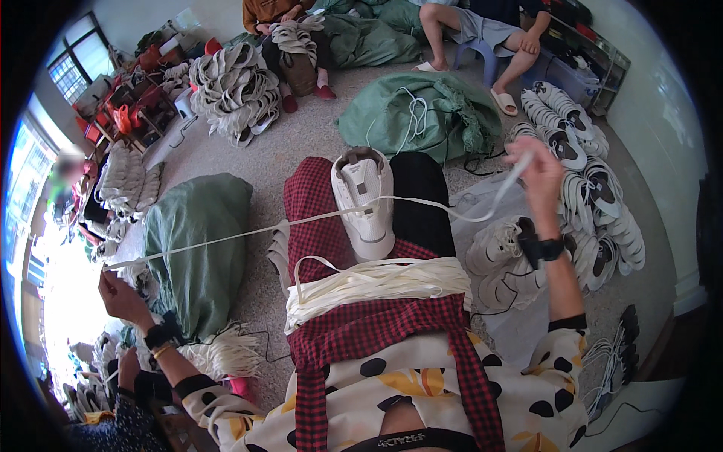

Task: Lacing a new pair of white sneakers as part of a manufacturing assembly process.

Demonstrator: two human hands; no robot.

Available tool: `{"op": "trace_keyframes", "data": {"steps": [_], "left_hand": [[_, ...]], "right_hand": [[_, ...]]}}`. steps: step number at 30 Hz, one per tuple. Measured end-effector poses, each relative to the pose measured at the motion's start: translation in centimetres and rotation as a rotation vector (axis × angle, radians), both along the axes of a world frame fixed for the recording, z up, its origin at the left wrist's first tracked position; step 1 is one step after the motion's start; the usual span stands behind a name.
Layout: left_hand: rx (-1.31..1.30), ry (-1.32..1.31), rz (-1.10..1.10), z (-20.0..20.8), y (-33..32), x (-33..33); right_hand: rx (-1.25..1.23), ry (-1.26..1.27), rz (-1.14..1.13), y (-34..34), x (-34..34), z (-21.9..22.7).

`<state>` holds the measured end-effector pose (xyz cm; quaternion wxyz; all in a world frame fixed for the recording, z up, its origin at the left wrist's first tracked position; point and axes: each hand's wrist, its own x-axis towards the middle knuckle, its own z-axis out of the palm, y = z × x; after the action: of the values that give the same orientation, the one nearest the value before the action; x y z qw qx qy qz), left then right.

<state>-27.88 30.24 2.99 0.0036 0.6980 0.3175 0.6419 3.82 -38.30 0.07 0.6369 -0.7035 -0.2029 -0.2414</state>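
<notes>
A white sneaker [367, 232] rests on my lap between my knees, its heel opening away from me and its toe toward me. A flat white shoelace [248, 235] crosses the shoe near its tongue and stretches out to both sides. Far out on the left, my left hand [126, 300] pinches one end of it. My right hand [539, 181], raised at the right, grips the other stretch, which sags slightly before rising to the fingers. A thick bundle of white shoelaces [376, 288] lies across my lap on a red-and-black checked apron [309, 200].
Green sacks [197, 248] stand on the left and ahead. Piles of white shoes [599, 192] line the right side, and more shoe uppers [235, 87] are heaped at the far left. Two people sit ahead; another person's arm [129, 369] shows at lower left.
</notes>
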Motion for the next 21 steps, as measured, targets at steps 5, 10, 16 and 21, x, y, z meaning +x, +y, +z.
{"op": "trace_keyframes", "data": {"steps": [5, 10, 16, 21], "left_hand": [[-0.42, -0.198, -0.79, -2.4, -9.8, 10.4], [-0.482, 0.1, -1.29, -5.4, -21.3, 19.4], [-0.48, 0.367, -1.457, -9.3, -27.8, 23.7], [-0.667, 0.652, -1.393, -10.9, -28.4, 22.5]], "right_hand": [[-0.084, 0.18, 0.486, 11.6, -0.2, -3.6], [-0.109, 0.412, 0.634, 15.6, 0.4, -6.0], [-0.412, 0.148, 0.535, 15.7, 0.2, -7.5], [-0.342, 0.209, 0.484, 15.5, -0.6, -7.4]]}}
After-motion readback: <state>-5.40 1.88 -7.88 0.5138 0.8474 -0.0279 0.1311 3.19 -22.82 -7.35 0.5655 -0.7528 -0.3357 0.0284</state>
